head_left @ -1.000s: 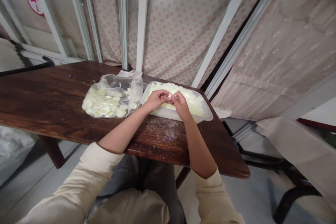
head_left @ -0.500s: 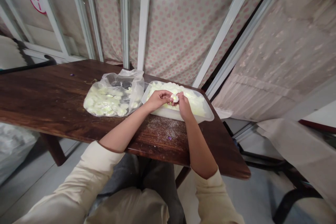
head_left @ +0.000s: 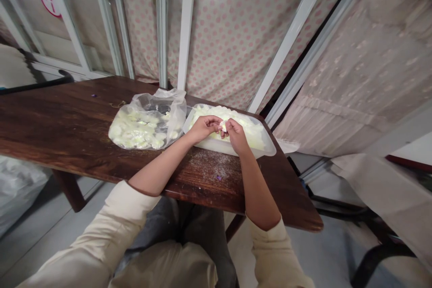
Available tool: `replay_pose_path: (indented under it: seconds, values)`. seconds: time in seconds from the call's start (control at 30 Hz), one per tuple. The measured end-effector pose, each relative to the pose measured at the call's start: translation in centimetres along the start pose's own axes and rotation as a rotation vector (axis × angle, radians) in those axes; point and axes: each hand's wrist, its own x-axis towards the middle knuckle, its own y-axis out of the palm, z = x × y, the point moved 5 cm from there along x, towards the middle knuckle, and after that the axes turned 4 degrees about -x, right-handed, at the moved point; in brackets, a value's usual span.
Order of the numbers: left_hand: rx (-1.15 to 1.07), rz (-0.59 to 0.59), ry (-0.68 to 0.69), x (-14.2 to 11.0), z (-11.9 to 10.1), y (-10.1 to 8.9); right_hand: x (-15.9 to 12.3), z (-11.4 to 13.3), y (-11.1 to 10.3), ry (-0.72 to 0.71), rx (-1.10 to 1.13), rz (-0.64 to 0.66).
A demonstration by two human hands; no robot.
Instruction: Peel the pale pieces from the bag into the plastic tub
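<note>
Your left hand [head_left: 202, 128] and right hand [head_left: 236, 137] are both clenched on a small pale piece [head_left: 222, 126], pinching it between the fingertips just above the plastic tub [head_left: 216, 146]. The piece is over the heap of pale chunks [head_left: 248, 128] filling the tub. A clear plastic bag [head_left: 141, 127] holding more chunks lies just left of the tub, on the dark wooden desk [head_left: 60, 130]. A tiny purple speck [head_left: 219, 177] sits in front of the tub, among pale crumbs [head_left: 202, 162].
</note>
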Motion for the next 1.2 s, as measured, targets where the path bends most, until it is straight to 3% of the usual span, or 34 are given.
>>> replay_pose_path:
  seconds: [0.2, 0.43, 0.63, 0.83, 1.07, 1.2]
  values:
    - [0.016, -0.015, -0.020, -0.1, -0.1, 0.0, 0.0, -0.5, 0.0, 0.027, -0.015, -0.052]
    - [-0.001, -0.075, -0.041, -0.1, -0.4, 0.0, 0.2, -0.8, -1.1, -0.019, -0.137, -0.205]
    - [0.046, 0.036, -0.043, 0.0, 0.0, 0.2, 0.2, -0.4, -0.8, -0.013, -0.234, -0.163]
    - [0.050, 0.103, -0.066, -0.3, -0.1, 0.6, 0.0, -0.9, -1.0, 0.084, -0.215, -0.254]
    - [-0.038, 0.052, -0.153, -0.5, 0.1, 0.8, 0.1, -2.4, -1.6, 0.199, 0.066, -0.334]
    - [-0.038, -0.042, -0.170, -0.4, 0.0, 0.4, -0.1, -2.2, -2.6, 0.159, -0.043, -0.494]
